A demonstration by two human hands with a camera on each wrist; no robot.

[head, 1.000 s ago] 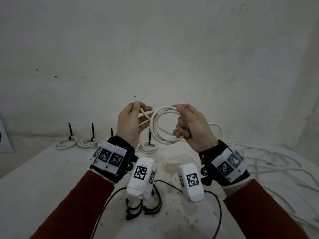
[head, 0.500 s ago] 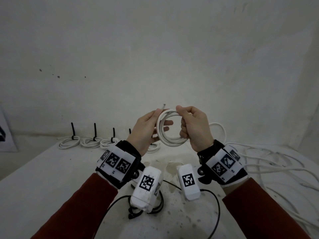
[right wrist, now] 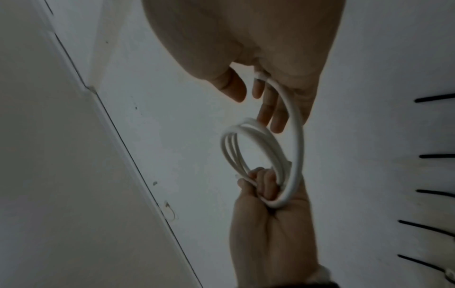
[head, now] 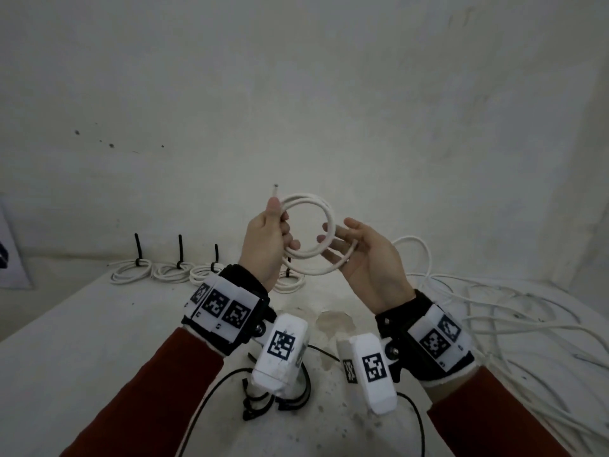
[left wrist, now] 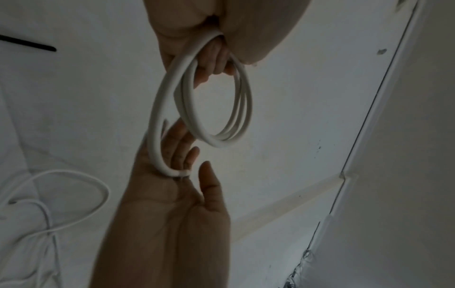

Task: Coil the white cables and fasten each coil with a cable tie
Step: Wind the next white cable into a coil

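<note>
A white cable coil (head: 324, 214) of a few loops hangs in the air above the table. My left hand (head: 280, 225) grips its left side, and one cable end (head: 275, 190) sticks up past the thumb. My right hand (head: 333, 239) lies open, palm up, beside the coil's right side. The outermost loop (head: 329, 270) sags wider and its end (head: 346, 258) rests on those fingers. In the left wrist view the left hand (left wrist: 216, 58) holds the coil (left wrist: 221, 124) and the loose end (left wrist: 182, 172) lies across the right hand's fingers (left wrist: 177, 148). In the right wrist view the left hand (right wrist: 258, 187) clasps the coil (right wrist: 231, 148).
Several finished coils (head: 131, 273) fastened with black cable ties (head: 179, 245) lie in a row along the back of the table (head: 99, 341). A tangle of loose white cables (head: 494, 311) covers the right side. Spare black cable ties (head: 280, 399) lie below my left wrist.
My right hand has let go of the coil and opened palm up, moving right. The left hand now holds the coil alone, and the last loop has sprung wider.
</note>
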